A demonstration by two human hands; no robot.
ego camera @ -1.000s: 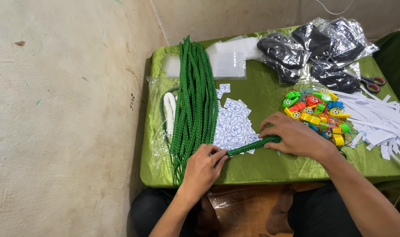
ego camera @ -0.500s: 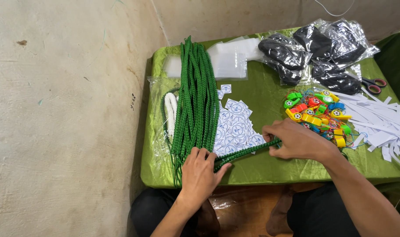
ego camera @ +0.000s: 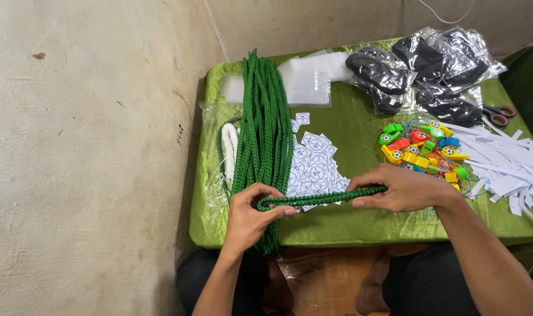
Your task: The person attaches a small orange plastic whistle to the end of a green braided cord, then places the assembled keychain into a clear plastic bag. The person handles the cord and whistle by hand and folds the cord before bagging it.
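Both hands pinch 1 green cord, the left hand closed on its looped end, the right hand closed on the other, so it lies stretched flat along the table's near edge. Left of the cord hangs 1 bundle of matching cords; behind it lie stickers; right, 1 pile of whistles.
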